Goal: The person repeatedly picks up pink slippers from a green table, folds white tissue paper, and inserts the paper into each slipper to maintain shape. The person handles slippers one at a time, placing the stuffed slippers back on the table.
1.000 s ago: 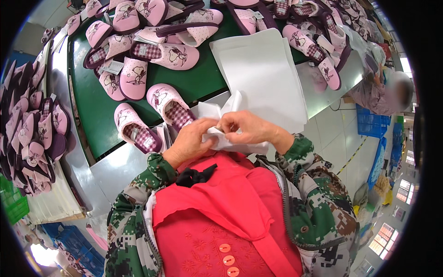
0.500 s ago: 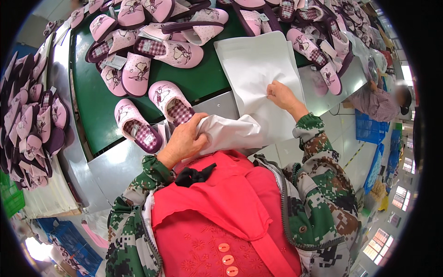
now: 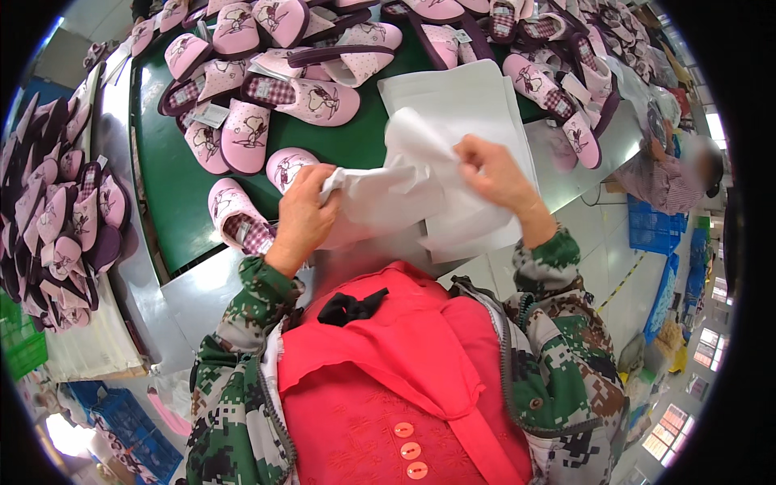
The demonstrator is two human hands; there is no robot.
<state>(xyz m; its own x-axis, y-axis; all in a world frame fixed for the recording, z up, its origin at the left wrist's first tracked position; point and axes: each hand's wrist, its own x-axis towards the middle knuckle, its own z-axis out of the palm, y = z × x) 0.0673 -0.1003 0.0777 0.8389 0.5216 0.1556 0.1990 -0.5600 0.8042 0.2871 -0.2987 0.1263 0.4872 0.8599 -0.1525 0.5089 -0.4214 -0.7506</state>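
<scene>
My left hand (image 3: 305, 212) is closed on the left edge of a crumpled sheet of white paper (image 3: 384, 194), lifted above the table's front edge. My right hand (image 3: 495, 176), slightly blurred, has its fingers curled at the sheet's other side and appears to pinch it. Beneath lies a stack of flat white paper sheets (image 3: 453, 87). Just beyond my left hand are two pink slippers with dark checked insoles: the left slipper (image 3: 230, 202) shows its opening, while the other slipper (image 3: 288, 164) is partly covered by my hand.
Many pink slippers (image 3: 246, 133) are heaped on the green tabletop (image 3: 186, 194) ahead. Another slipper pile (image 3: 61, 218) stands at the left. A metal edge (image 3: 202, 291) runs along the table's front. On the right, a person (image 3: 667, 182) is near blue crates (image 3: 651, 222).
The sheet has been lifted and pulled up off the stack, bunching between my hands. My left hand has moved up and slightly left, now covering part of one slipper.
</scene>
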